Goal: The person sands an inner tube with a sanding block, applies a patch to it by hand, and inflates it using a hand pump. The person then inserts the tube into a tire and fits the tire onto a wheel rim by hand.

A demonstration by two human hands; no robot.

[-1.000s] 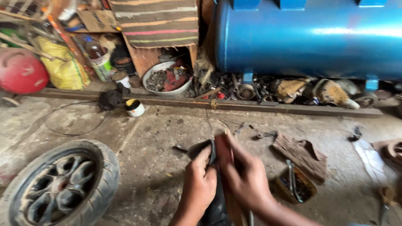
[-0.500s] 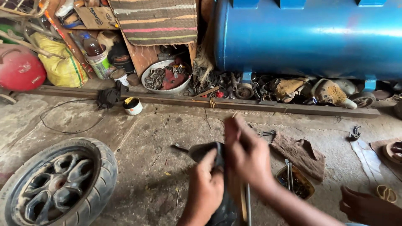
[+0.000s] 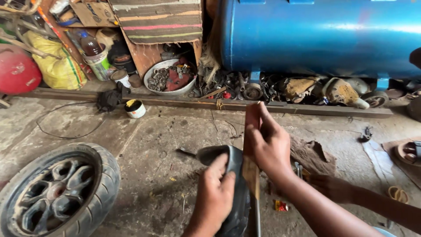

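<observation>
On a stained workshop floor (image 3: 166, 145) before a blue tank (image 3: 320, 35), two hands are working a black rubber tube (image 3: 234, 188).
The left hand (image 3: 215, 197) is pressing the tube, fingers closed over it; the right hand (image 3: 267, 145) is gripping a flat wooden stick (image 3: 251, 171) against it, which needs steady pressure.

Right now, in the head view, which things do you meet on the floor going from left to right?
Wheel with tyre → left hand on black rubber tube → right hand holding a flat brown piece → brown rag.
</observation>
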